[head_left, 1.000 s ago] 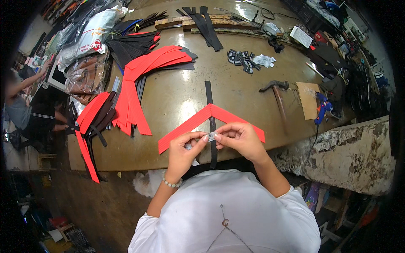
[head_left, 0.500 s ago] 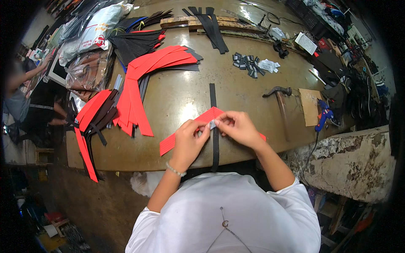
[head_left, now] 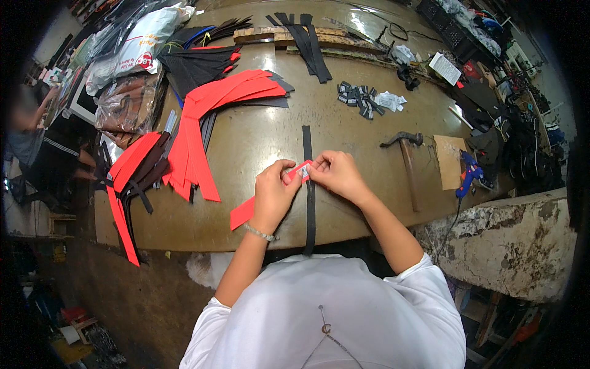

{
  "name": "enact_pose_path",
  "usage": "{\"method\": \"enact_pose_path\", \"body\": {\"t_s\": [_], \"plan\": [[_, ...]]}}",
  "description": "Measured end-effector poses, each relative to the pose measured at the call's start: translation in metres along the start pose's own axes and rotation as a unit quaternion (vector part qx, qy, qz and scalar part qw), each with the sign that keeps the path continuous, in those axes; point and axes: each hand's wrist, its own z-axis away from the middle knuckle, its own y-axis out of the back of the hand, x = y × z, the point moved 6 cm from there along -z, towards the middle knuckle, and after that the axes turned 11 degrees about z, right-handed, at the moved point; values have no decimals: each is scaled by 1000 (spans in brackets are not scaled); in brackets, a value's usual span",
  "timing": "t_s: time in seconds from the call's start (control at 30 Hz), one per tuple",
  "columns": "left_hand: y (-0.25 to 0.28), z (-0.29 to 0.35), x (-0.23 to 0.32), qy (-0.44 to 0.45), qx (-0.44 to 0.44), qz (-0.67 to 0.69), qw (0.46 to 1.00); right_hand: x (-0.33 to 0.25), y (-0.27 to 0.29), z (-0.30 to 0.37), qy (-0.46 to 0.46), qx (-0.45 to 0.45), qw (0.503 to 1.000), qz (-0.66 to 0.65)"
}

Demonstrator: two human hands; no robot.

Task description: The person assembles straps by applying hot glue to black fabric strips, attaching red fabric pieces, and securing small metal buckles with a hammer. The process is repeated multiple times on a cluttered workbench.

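Observation:
A red strip lies slantwise on the table in front of me, crossing a long black strap that runs toward my body. A small whitish label rests on the red strip close to the crossing. My left hand pinches the red strip at the label's left side, thumb against the label. From the other side, my right hand closes thumb and fingers at the label's right edge. The exact fingertip contact is partly hidden. Any part of the red strip beyond my right hand is out of sight.
Left of my hands lie stacked red strips and a red-and-black bundle. Small dark tags sit ahead, near black strips. At right are a hammer, cardboard and a blue glue gun. Another person is far left.
The label, held up between my fingers before, now lies against the red strip. My right hand has shifted slightly left and away from me. The red strip's right end is no longer visible.

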Motion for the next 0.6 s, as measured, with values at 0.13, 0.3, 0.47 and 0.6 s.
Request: {"method": "enact_pose_path", "body": {"t_s": [0.13, 0.3, 0.47, 0.6], "plan": [[1, 6, 6, -21, -17, -19, 999, -16, 14, 18, 25, 27, 999, 9], [1, 29, 9, -3, -24, -12, 1000, -47, 3, 110, 264, -87, 951, 135], [-1, 35, 12, -24, -26, -4, 999, -35, -41, 144, 279, 22, 929, 244], [-1, 35, 10, -17, -42, -19, 999, -32, -33, 128, 254, -2, 959, 124]]}}
